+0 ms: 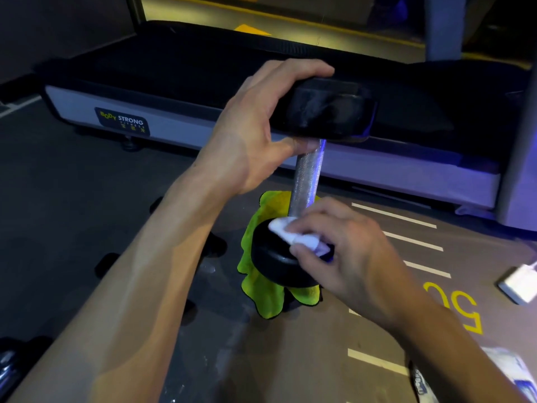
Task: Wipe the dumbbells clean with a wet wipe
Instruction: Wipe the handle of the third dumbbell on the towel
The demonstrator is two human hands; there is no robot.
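Left hand [255, 123] curled over upper head [325, 107] of dumbbell [308, 175], fingers across top, thumb underneath nr the handle [308, 181]. Right hand [345, 251] pinching white wet wipe [296, 235], pressed on top face of lower head [276, 263], right at base of handle.

Dumbbell upright, slight tilt; black heads, knurled metal handle btwn them. Lower head sitting on yellow-green cloth [261, 289], cloth bunched under and spilling out in front of and left of dumbbell, on the floor [203, 330].

Behind dumbbell: treadmill deck [180, 65], dark belt, grey side rail w/ "BODY STRONG" label [122, 121]. Right of dumbbell: white floor stripes [412, 241] and yellow painted number [456, 306]. Further right at frame edge, small white object [520, 282], can't tell what. Lower right of dumbbell, wipe packet [508, 370], partly cut off. Left of dumbbell, dark shapes [110, 266] on floor, too dim to ID.
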